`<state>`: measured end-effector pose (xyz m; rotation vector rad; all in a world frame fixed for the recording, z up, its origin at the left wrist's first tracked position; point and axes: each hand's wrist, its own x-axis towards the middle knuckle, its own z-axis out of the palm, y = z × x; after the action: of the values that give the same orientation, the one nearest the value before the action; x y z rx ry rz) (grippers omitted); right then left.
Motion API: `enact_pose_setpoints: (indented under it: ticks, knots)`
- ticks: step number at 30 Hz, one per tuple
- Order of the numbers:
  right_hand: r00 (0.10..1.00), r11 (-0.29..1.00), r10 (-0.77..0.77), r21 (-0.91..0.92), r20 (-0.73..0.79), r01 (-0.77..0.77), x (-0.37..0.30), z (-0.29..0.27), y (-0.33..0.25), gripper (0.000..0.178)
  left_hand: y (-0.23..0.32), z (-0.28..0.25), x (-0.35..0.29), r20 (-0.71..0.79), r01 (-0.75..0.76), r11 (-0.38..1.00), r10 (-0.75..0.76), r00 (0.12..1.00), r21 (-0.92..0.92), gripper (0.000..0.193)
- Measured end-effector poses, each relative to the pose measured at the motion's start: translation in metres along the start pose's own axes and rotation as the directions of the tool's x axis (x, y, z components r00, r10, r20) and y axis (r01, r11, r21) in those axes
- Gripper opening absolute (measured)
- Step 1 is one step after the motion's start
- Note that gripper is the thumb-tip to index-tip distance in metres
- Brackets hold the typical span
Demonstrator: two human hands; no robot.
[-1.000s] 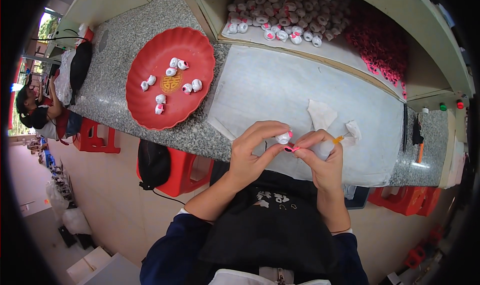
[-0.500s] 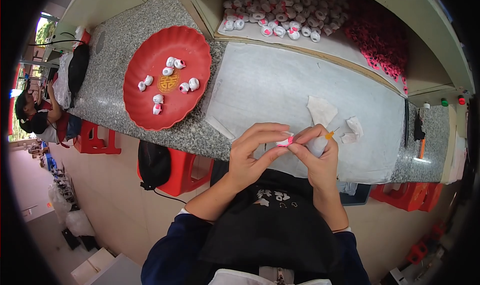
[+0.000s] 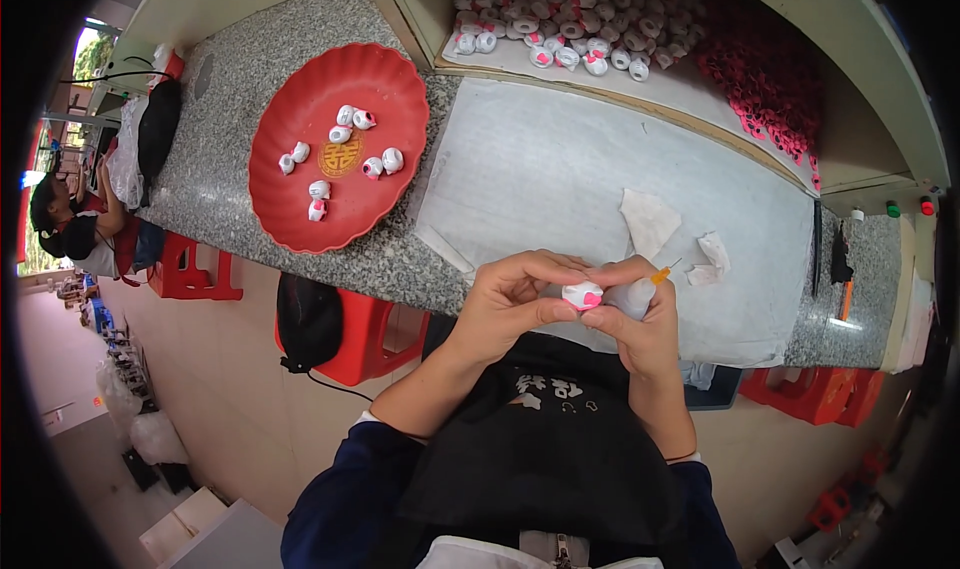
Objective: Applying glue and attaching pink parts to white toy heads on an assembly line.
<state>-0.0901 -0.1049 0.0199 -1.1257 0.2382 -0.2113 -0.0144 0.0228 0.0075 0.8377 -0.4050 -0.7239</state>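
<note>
My left hand [image 3: 508, 304] is closed, pinching a small rounded white piece with a pink patch [image 3: 578, 296] between thumb and fingers. My right hand [image 3: 648, 334] is wrapped round a small translucent bottle [image 3: 632, 297] with an orange needle tip [image 3: 660, 275] pointing up and right, away from the piece. Its thumb and index fingertip also touch the right side of the white piece. Both hands are over the near edge of a white sheet [image 3: 530, 169]. To the left, a red scalloped plate [image 3: 275, 109] carries several similar white and pink pieces [image 3: 392, 159].
Beyond the sheet, a shelf holds a heap of white pieces [image 3: 600, 19] and a pile of pink parts [image 3: 765, 94]. Two white scraps [image 3: 650, 222] lie right of centre. Red stools [image 3: 365, 339] stand below the granite counter [image 3: 235, 194]. A person [image 3: 85, 214] sits far left.
The small piece has been turned, so its rounded white face and pink patch now show. My left fingers have curled in closer round it. The bottle stays in my right hand.
</note>
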Motion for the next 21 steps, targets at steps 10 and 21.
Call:
enact_pose_setpoints:
  ticks: [10,21]
  knots:
    - [0.998,0.999,0.045,-0.007,-0.034,-0.046,0.000,0.000,-0.002,0.024,0.002,-0.003,0.000,0.047,0.009,0.993,-0.015,0.999,0.114,0.026]
    - [0.998,0.998,0.007,-0.067,-0.066,-0.011,0.002,0.002,-0.002,0.022,-0.005,0.003,0.000,-0.004,-0.062,0.989,0.063,0.998,0.135,0.025]
